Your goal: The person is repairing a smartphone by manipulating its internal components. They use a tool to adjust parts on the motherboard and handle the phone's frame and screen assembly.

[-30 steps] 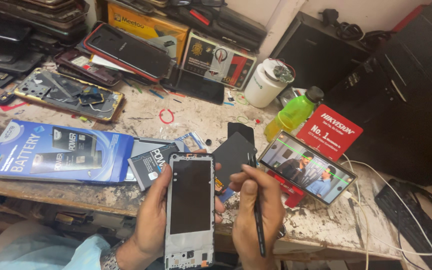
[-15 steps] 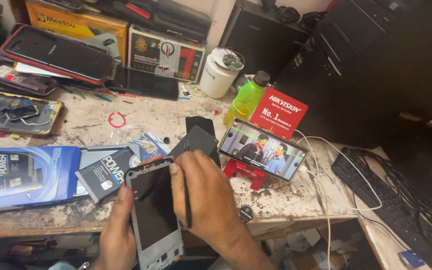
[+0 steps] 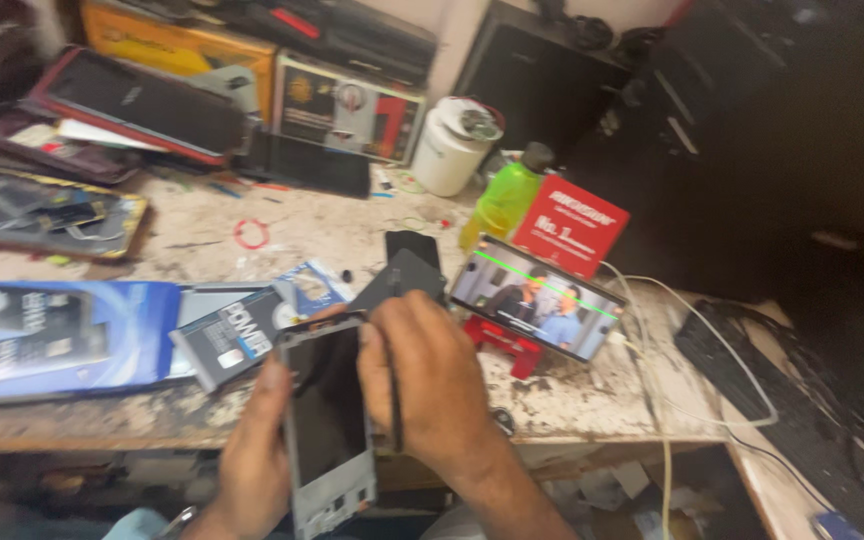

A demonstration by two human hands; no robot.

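My left hand (image 3: 252, 450) grips the left edge of an opened phone frame (image 3: 327, 425), silver-rimmed with a dark inside, held upright over the bench's front edge. My right hand (image 3: 432, 380) rests on the frame's upper right side and holds a thin black tool (image 3: 393, 400) that points down along the frame's right edge. Just behind my right hand lies a dark flat phone part (image 3: 397, 280) on the bench.
A phone (image 3: 537, 298) playing video leans on a red stand. Blue battery boxes (image 3: 52, 335) lie at left. A green bottle (image 3: 504, 200), a white jar (image 3: 452, 145), a red card (image 3: 570, 225), stacked boxes and devices line the back. A keyboard (image 3: 752, 370) and white cable (image 3: 652, 400) sit at right.
The view swung right, then back slightly. My right hand moved from the frame's lower right up onto its upper part, the tool still in it. My left hand keeps its grip.
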